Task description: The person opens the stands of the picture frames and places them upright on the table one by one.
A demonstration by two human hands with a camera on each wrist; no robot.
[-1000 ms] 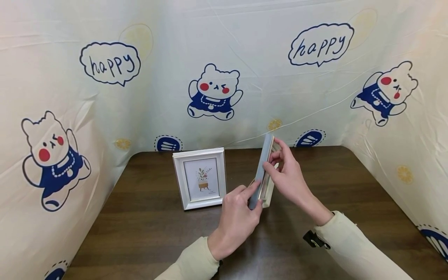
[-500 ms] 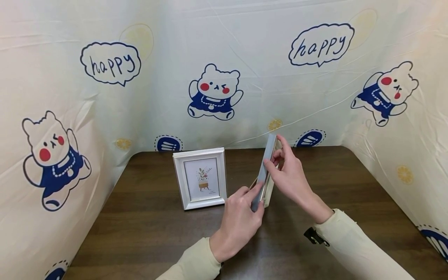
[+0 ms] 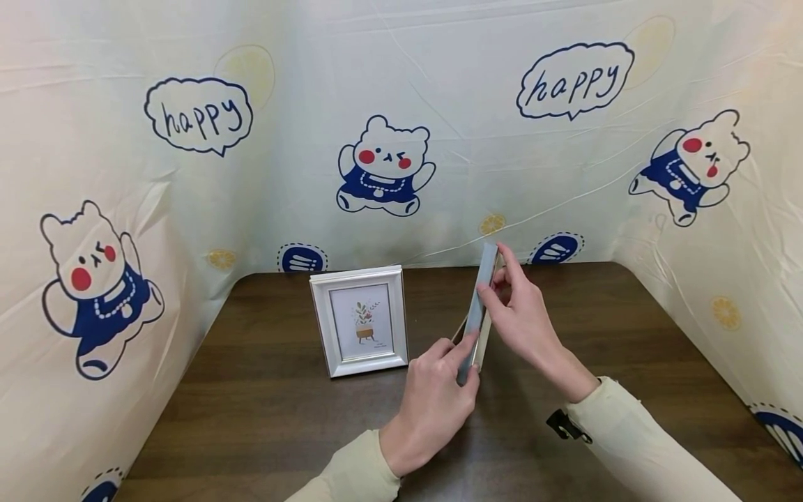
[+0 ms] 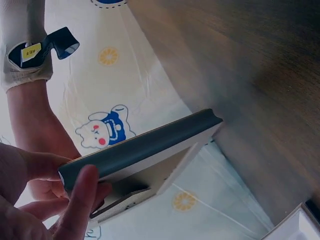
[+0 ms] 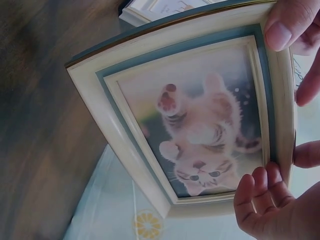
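Note:
Both hands hold a picture frame (image 3: 482, 289) upright, nearly edge-on in the head view, with its blue-grey side facing the camera. The left hand (image 3: 433, 404) grips it at the lower near end, forefinger along the side. Higher up, the right hand (image 3: 523, 317) pinches the far end between thumb and fingers. A kitten photo (image 5: 200, 140) fills the cream front with its blue inner border, seen upside down in the right wrist view. On the back, a support flap (image 4: 122, 201) juts out in the left wrist view.
A white picture frame (image 3: 320, 328) with a potted plant print stands on the dark wooden table (image 3: 251, 411), left of the hands. Patterned cloth (image 3: 464, 90) encloses the table's back and sides. A black clip (image 3: 567, 425) hangs at the right sleeve's cuff.
The held frame has shifted slightly to the right with both hands, and its front has turned further out of the head view. The white frame has stayed put.

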